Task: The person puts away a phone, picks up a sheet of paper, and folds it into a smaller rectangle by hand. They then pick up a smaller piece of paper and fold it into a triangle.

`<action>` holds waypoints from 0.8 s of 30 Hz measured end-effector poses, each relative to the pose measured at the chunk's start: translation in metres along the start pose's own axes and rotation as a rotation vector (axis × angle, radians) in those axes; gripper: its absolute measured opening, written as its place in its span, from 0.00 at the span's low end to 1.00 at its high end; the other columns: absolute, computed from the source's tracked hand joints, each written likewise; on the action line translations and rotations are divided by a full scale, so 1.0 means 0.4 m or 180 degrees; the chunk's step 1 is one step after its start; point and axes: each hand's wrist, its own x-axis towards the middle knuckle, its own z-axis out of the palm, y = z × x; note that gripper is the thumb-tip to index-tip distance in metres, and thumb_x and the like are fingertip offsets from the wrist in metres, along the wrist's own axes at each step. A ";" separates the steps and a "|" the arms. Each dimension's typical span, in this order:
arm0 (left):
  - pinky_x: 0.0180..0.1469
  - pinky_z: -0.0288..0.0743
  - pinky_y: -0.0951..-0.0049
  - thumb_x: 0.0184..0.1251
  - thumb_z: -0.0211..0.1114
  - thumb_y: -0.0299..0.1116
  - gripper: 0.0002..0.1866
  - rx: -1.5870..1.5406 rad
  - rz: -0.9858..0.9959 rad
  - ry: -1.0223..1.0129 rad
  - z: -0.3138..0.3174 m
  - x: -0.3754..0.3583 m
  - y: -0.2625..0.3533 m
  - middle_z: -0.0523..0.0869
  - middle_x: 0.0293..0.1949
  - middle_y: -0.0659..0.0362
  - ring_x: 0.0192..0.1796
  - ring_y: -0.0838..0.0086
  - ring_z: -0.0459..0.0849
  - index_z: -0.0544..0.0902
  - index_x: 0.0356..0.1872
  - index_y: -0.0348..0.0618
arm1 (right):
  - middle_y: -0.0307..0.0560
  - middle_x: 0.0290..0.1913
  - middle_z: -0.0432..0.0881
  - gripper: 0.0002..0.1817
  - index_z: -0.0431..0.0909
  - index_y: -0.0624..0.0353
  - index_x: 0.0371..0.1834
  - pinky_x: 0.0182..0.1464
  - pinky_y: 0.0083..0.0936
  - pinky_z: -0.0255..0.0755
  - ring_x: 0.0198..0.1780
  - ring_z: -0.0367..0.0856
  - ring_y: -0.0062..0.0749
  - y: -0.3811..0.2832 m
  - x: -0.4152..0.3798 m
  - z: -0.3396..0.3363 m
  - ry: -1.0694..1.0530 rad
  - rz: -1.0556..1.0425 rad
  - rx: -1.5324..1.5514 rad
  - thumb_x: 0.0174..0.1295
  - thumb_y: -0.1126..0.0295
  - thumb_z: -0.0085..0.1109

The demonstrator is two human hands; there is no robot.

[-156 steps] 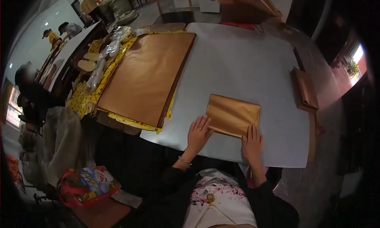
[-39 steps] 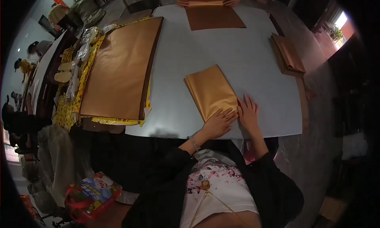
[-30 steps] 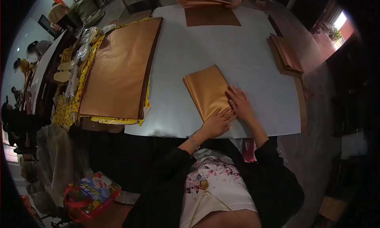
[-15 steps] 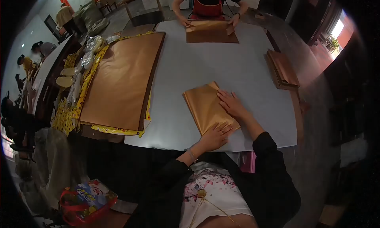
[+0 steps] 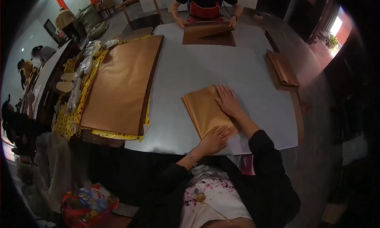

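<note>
A folded sheet of shiny golden-brown paper (image 5: 204, 109) lies at a slant on the white tabletop (image 5: 170, 93) in front of me. My left hand (image 5: 216, 139) rests flat on its near edge, fingers stretched out. At the right edge of the paper, my right hand (image 5: 228, 100) lies flat with its fingers pointing away from me. Neither hand grips the paper. To the left is a big stack of flat brown paper sheets (image 5: 122, 81) on yellow patterned wrapping (image 5: 147, 121).
A person (image 5: 206, 6) opposite handles another brown sheet (image 5: 208, 33). Folded brown papers (image 5: 282, 69) are piled at the right table edge. Clear plastic packets (image 5: 87, 63) sit beyond the big stack. A red-handled bag (image 5: 90, 202) is low on the left.
My right hand has shifted slightly up along the paper's right edge. My left hand stays on the near edge. Across the table, the person's sheet has changed shape as its upper layer moved.
</note>
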 end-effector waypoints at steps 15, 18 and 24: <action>0.74 0.42 0.55 0.71 0.49 0.46 0.31 -0.0125 0.0057 0.0160 0.014 0.007 -0.004 0.62 0.71 0.57 0.74 0.63 0.53 0.59 0.71 0.47 | 0.38 0.71 0.62 0.24 0.66 0.48 0.67 0.73 0.46 0.44 0.73 0.56 0.32 -0.145 -0.016 -0.078 -0.1118 -0.1904 0.1222 0.71 0.54 0.42; 0.74 0.39 0.55 0.71 0.47 0.47 0.31 -0.0002 0.0097 0.0236 0.020 0.006 -0.007 0.61 0.71 0.58 0.75 0.64 0.51 0.59 0.71 0.46 | 0.39 0.71 0.61 0.24 0.66 0.48 0.68 0.74 0.46 0.43 0.73 0.56 0.31 -0.149 -0.003 -0.067 -0.1094 -0.1921 0.1193 0.71 0.54 0.42; 0.74 0.41 0.58 0.71 0.47 0.47 0.30 -0.0174 0.0053 0.0141 0.025 0.004 -0.006 0.62 0.71 0.57 0.74 0.63 0.53 0.60 0.71 0.45 | 0.38 0.71 0.63 0.24 0.68 0.47 0.66 0.72 0.46 0.47 0.71 0.60 0.32 -0.153 -0.001 -0.067 -0.0679 -0.2037 0.1123 0.68 0.56 0.47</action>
